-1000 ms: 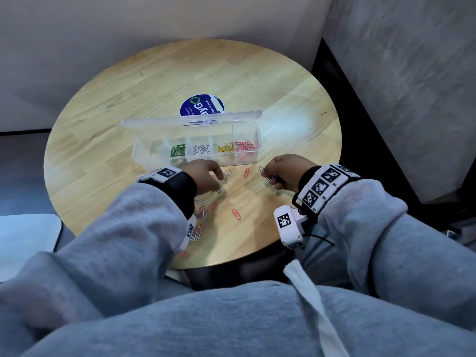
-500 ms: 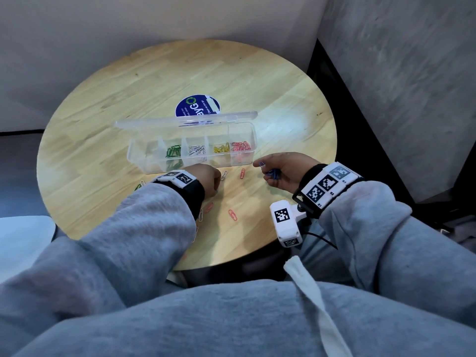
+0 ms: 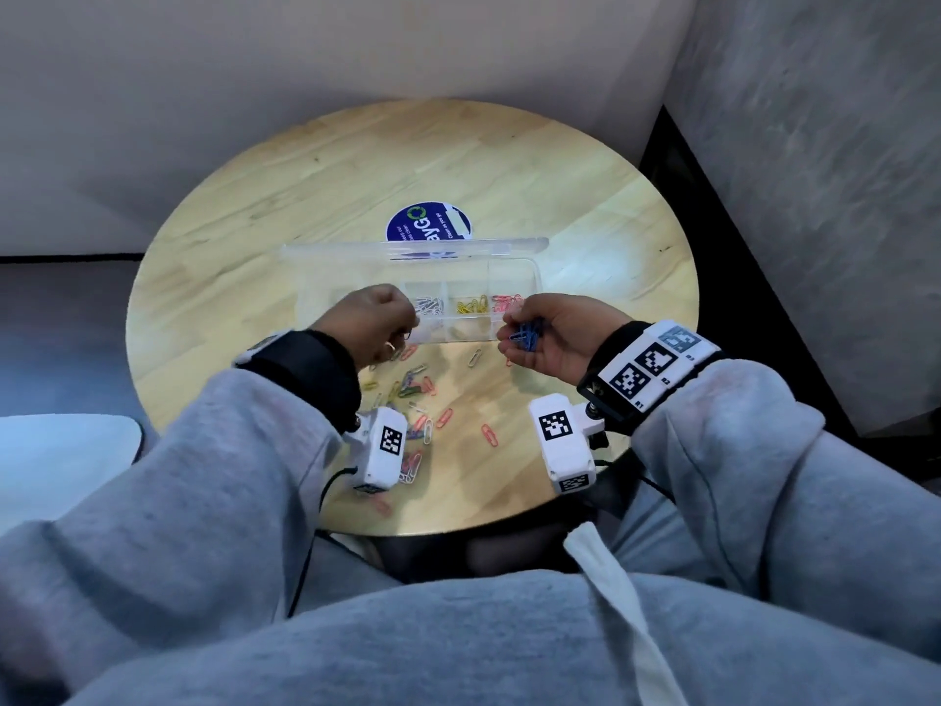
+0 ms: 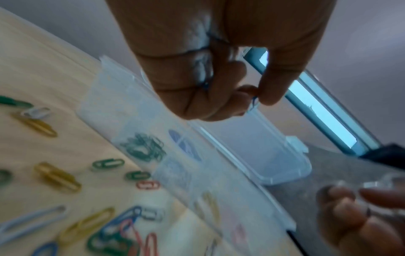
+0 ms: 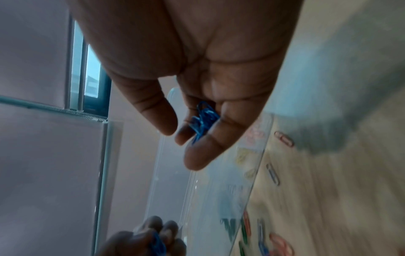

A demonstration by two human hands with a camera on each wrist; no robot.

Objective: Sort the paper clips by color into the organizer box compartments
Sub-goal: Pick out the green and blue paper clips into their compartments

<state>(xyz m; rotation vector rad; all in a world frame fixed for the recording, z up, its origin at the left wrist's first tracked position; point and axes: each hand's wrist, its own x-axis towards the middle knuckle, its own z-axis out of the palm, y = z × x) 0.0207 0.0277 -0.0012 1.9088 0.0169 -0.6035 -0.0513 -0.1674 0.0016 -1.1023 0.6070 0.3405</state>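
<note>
my left hand (image 3: 374,323) up over the near-left part of the organizer box (image 3: 532,277), fingers curled in tight; thumb + forefinger pinch a blue clip (image 4: 254,102), more blue wire showing inside the curled fingers in the left wrist view. exact count, can't tell.

right hand (image 3: 552,333) by the box's near-right corner, palm up, fingers half curled round a bunch of blue clips (image 3: 527,336). right wrist view shows them cupped against the fingers, thumb apart from them.

box is clear plastic, lid (image 3: 417,247) open toward the far side, sits mid table (image 3: 305,196). compartments l to r as far as i can see: green clips (image 4: 143,147) (left wrist view only; my left hand hides them from the head cam), white clips (image 3: 430,305), yellow clips (image 3: 471,305), red clips (image 3: 506,300) at right end.

loose clips (image 3: 417,384) scattered on table nearer me than the box, mostly below my left hand: red, green, yellow, white, some blue. one white clip (image 3: 475,357) near the box's front wall, one red clip (image 3: 489,434) off to the right, apart.

round blue sticker (image 3: 422,224) on the table just beyond the lid. grey sleeves, tagged wrist cams on both arms.
</note>
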